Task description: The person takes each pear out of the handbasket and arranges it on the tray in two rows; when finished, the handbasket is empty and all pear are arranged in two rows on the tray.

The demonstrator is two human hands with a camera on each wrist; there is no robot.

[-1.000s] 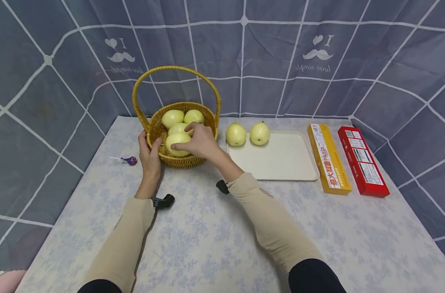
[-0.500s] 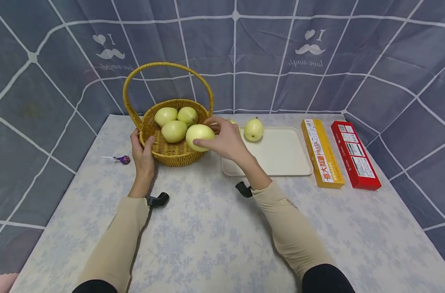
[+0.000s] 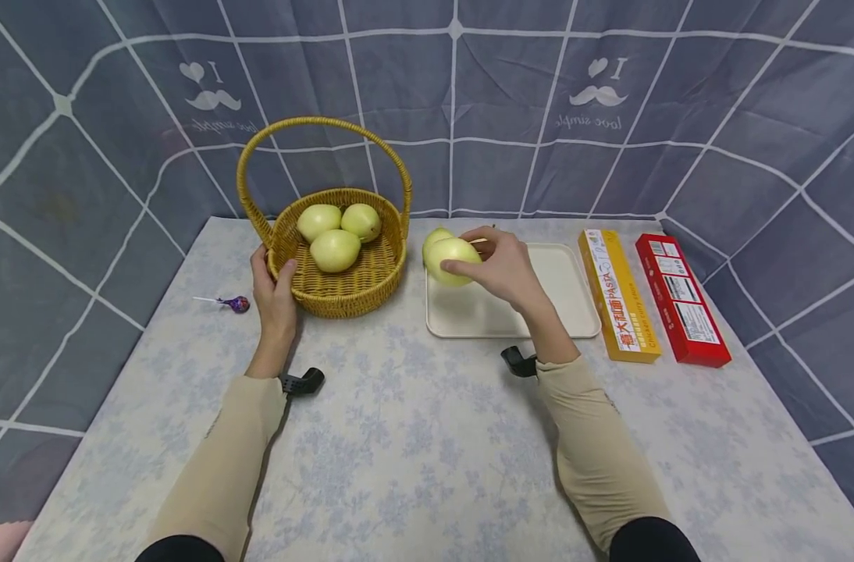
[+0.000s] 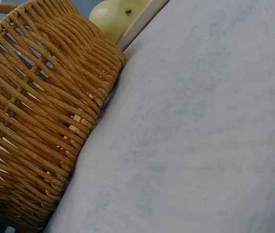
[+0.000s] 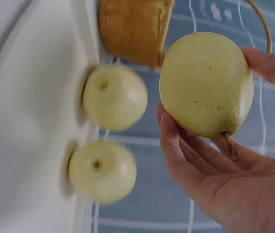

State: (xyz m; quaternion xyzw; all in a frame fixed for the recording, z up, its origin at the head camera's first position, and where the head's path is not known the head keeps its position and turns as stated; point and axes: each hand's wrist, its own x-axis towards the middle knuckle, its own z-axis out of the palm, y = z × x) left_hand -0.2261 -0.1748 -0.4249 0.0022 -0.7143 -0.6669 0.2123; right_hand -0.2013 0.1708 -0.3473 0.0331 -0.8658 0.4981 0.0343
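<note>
In the head view my right hand holds a yellow-green pear above the left part of a cream tray. Thumb and fingers grip the pear from opposite sides in the right wrist view, its stem pointing toward the palm. Two more pears, one nearer the basket and one farther along, sit at the tray's far edge. My left hand holds the left side of a wicker basket, thumb at its rim. Three pears lie inside the basket.
A yellow pasta box and a red box lie right of the tray. Left of the basket is a purple-wrapped lollipop. The basket's tall arched handle stands up before a grey-blue grid curtain.
My right hand has lifted a pear out of the basket and carried it right, over the tray. My left hand stays at the basket's left side.
</note>
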